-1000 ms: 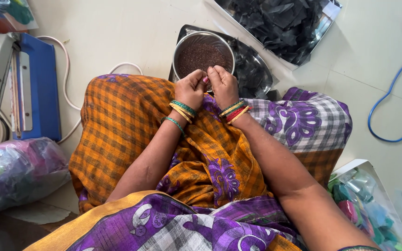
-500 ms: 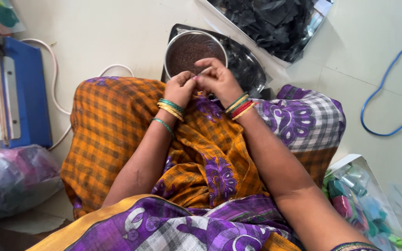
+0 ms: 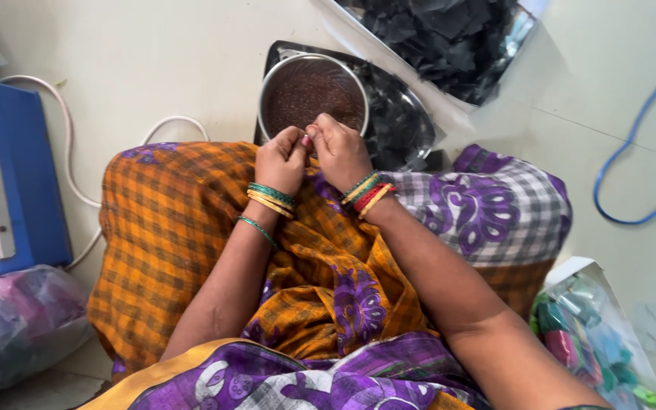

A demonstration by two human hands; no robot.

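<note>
My left hand point(image 3: 280, 159) and my right hand point(image 3: 339, 149) are pressed together just above my lap, fingertips pinched on something tiny that I cannot make out. Both wrists wear coloured bangles. The hands hover at the near rim of a round steel bowl point(image 3: 275, 84) filled with dark brown grains. The bowl rests on a black tray point(image 3: 408, 125) on the floor. My knees are draped in orange checked and purple patterned cloth point(image 3: 176, 243).
A clear bag of black pieces point(image 3: 449, 38) lies beyond the tray. A blue machine point(image 3: 17, 182) with a white cable point(image 3: 70, 152) sits at left, a plastic bag point(image 3: 9, 326) below it. A bag of colourful items point(image 3: 594, 342) lies at right, a blue cord point(image 3: 632, 144) beyond.
The view shifted slightly. My two hands stayed together at the bowl's rim, with the fingers working on the small pinched thing.
</note>
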